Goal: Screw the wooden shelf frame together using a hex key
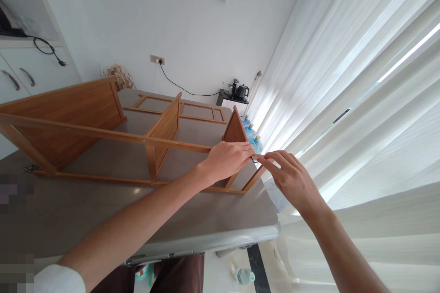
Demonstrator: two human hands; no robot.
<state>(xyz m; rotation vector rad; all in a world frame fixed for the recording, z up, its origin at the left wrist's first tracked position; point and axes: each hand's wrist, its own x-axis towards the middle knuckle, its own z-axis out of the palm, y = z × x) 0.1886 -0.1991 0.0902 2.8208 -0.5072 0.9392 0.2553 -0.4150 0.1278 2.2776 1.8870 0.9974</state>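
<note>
A partly assembled brown wooden shelf unit lies on its side on the table, with several shelf boards standing up between its rails. My left hand is closed around the upper rail near its right end, fingers bent over the wood. Just beyond it, my right hand pinches a thin, dark, bent hex key at the end of the rail. Its tip and the screw head are hidden by my fingers. A separate ladder-like wooden frame lies flat behind the unit.
The grey table has a rounded right corner beside white curtains. Black kettles stand on a small cabinet at the back, near large blue water bottles. Scissors lie at left. A clear bottle is on the floor.
</note>
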